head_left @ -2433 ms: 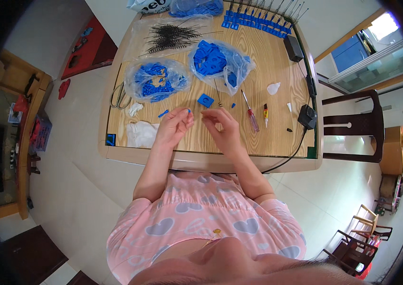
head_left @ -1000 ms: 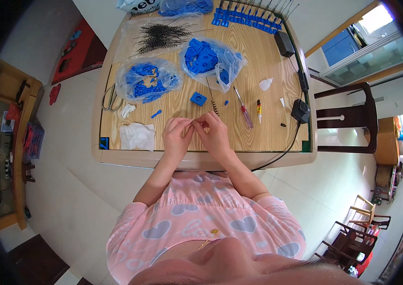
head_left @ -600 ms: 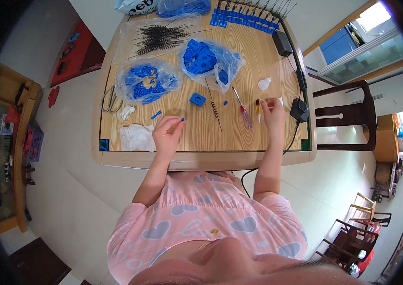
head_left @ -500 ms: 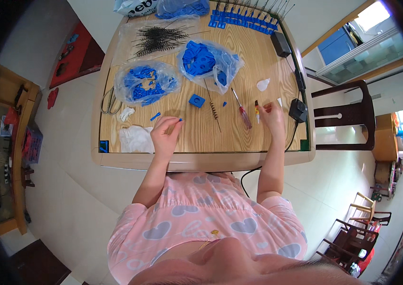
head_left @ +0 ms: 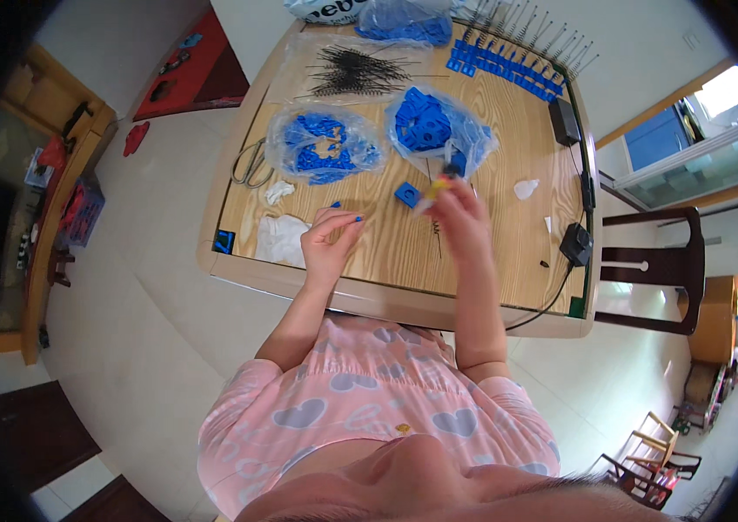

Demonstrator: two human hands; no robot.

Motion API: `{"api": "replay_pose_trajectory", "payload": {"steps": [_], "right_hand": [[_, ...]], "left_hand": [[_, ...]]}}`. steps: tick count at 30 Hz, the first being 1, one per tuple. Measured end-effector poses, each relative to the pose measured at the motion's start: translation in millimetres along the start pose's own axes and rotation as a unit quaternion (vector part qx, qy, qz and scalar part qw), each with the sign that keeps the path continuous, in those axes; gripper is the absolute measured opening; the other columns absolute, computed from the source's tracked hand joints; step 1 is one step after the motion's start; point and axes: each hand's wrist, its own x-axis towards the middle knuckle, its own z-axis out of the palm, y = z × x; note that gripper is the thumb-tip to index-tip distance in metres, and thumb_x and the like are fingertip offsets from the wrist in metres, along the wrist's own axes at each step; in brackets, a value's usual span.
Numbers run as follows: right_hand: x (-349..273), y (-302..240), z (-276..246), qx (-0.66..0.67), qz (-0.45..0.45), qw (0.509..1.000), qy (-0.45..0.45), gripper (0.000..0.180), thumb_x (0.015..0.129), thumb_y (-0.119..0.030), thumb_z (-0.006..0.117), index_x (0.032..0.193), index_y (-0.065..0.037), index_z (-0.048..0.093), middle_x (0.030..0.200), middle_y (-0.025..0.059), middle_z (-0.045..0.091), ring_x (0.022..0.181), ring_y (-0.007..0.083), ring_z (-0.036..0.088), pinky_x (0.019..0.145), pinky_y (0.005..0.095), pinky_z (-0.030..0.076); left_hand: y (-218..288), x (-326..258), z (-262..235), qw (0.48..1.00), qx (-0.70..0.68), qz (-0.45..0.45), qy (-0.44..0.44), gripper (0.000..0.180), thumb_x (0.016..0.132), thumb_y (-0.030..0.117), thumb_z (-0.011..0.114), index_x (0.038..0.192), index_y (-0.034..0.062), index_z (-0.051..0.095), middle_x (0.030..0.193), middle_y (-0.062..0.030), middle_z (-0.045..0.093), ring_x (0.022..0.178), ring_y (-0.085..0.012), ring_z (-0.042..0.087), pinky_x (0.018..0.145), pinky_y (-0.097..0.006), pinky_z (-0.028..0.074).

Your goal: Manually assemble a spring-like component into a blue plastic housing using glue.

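Observation:
My left hand (head_left: 329,250) is over the near left of the table, its thumb and forefinger pinching a small blue plastic piece (head_left: 358,219). My right hand (head_left: 463,222) is closed on a small tube (head_left: 436,190) with a yellow label, blurred by motion. A blue square block (head_left: 407,195) with a round recess lies just left of that tube. Partly under my right hand runs a thin black spring rod (head_left: 438,240). Another small blue piece (head_left: 335,205) shows just behind my left fingers. My right hand and arm hide the screwdriver's place.
Bags of blue parts (head_left: 369,152) (head_left: 479,130) stand beyond my hands. Farther back are a pile of black spring rods (head_left: 360,71) and a row of blue blocks with springs (head_left: 508,65). Scissors (head_left: 251,165) and white tissue (head_left: 280,239) lie left. At right are an adapter (head_left: 576,244) and a small black piece (head_left: 544,264).
My right hand has lifted the yellow-labelled tube and moved left toward the blue block. A small black piece now shows on the table at right. My left hand still pinches the blue piece.

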Motion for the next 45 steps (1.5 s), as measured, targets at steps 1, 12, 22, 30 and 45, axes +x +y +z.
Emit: {"api": "replay_pose_trajectory", "payload": {"steps": [1, 12, 22, 30, 45], "right_hand": [[5.9, 14.1, 14.6, 0.021, 0.019, 0.998, -0.062, 0.015, 0.091, -0.016, 0.059, 0.098, -0.003, 0.06, 0.096, 0.0071, 0.065, 0.084, 0.0146, 0.064, 0.076, 0.0284, 0.051], [13.8, 33.1, 90.2, 0.072, 0.102, 0.986, -0.115, 0.013, 0.095, -0.018, 0.052, 0.098, -0.005, 0.049, 0.097, 0.0144, 0.066, 0.089, 0.0221, 0.067, 0.079, 0.0325, 0.053], [13.4, 27.5, 87.8, 0.089, 0.081, 0.983, -0.135, 0.017, 0.099, -0.016, 0.044, 0.111, -0.005, 0.048, 0.098, 0.0155, 0.066, 0.088, 0.0236, 0.067, 0.077, 0.0327, 0.054], [12.9, 34.6, 84.2, 0.154, 0.088, 0.975, -0.136, 0.02, 0.1, -0.023, 0.042, 0.111, -0.007, 0.049, 0.098, 0.0163, 0.066, 0.089, 0.0254, 0.067, 0.083, 0.0357, 0.051], [13.2, 33.6, 80.9, 0.163, 0.082, 0.974, -0.135, 0.018, 0.1, -0.023, 0.042, 0.107, -0.007, 0.049, 0.095, 0.0158, 0.066, 0.088, 0.0258, 0.066, 0.081, 0.0354, 0.051]], "left_hand": [[1.6, 0.9, 0.0, 1.0, 0.002, 0.004, 0.003, 0.013, 0.072, -0.003, 0.073, 0.085, 0.0012, 0.07, 0.087, -0.0073, 0.068, 0.087, -0.02, 0.059, 0.084, -0.031, 0.044], [21.0, 6.3, -25.6, 0.986, 0.138, 0.082, 0.038, 0.016, 0.068, -0.004, 0.074, 0.083, 0.0018, 0.07, 0.084, -0.0076, 0.068, 0.087, -0.0216, 0.058, 0.079, -0.031, 0.046], [19.8, 10.6, -24.8, 0.987, 0.132, 0.086, 0.024, 0.017, 0.068, -0.004, 0.075, 0.083, 0.002, 0.071, 0.084, -0.0076, 0.068, 0.086, -0.0222, 0.058, 0.078, -0.032, 0.046], [26.2, 13.9, -24.7, 0.979, 0.169, 0.11, 0.019, 0.018, 0.067, -0.003, 0.075, 0.083, 0.0029, 0.071, 0.084, -0.0069, 0.068, 0.086, -0.0222, 0.059, 0.078, -0.032, 0.047], [36.4, 14.4, -20.4, 0.97, 0.213, 0.116, 0.008, 0.016, 0.069, -0.005, 0.073, 0.083, 0.0017, 0.07, 0.089, -0.0074, 0.069, 0.088, -0.0218, 0.06, 0.081, -0.032, 0.046]]}}
